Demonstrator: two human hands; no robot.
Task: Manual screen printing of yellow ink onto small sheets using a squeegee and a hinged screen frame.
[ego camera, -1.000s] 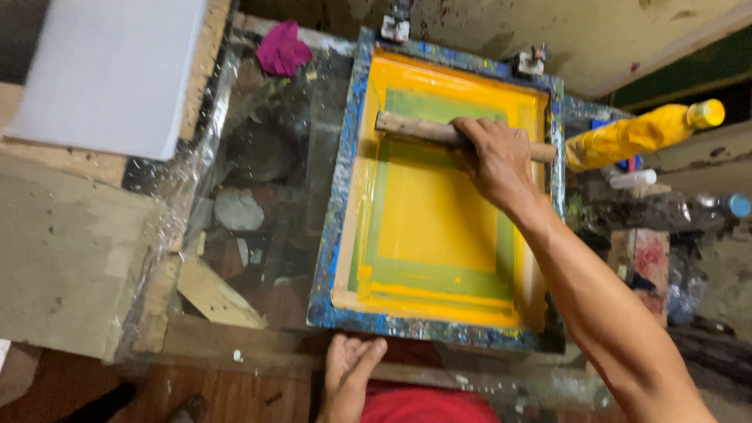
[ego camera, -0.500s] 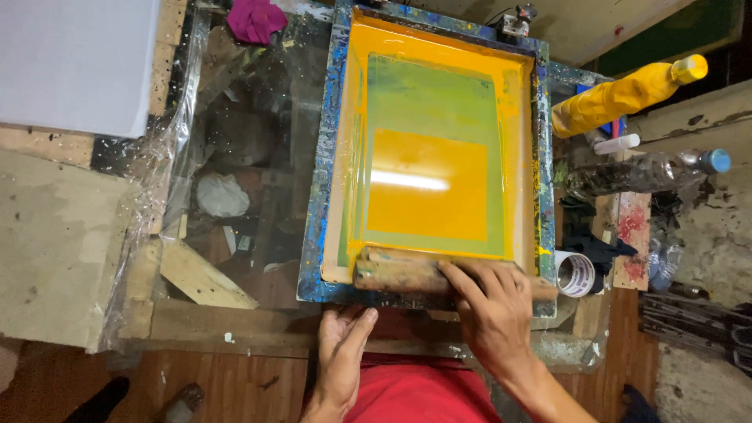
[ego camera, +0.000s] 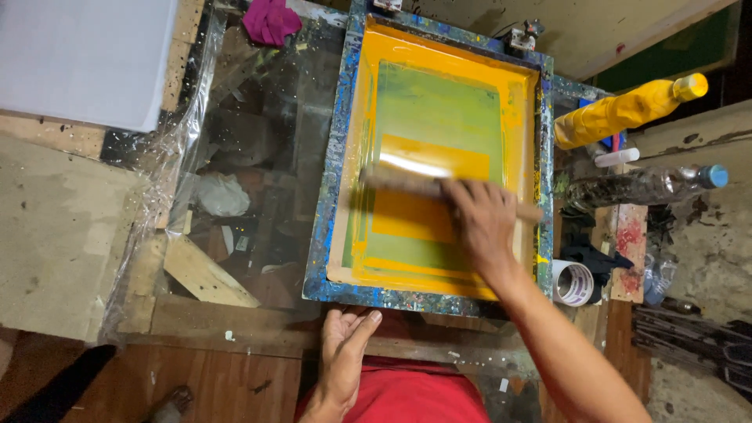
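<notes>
Squeegee (ego camera: 407, 185), wooden and blurred, lies crosswise at mid-frame on the yellow mesh of the screen frame (ego camera: 325, 235). Right hand (ego camera: 486, 223) grips its right half, fingers (ego camera: 458, 196) curled over the handle from the near side. Left hand (ego camera: 345, 348), lower centre, rests flat and open-fingered on the tabletop (ego camera: 235, 321) edge just below the frame. Yellow bottle (ego camera: 627, 110) at upper right.
</notes>
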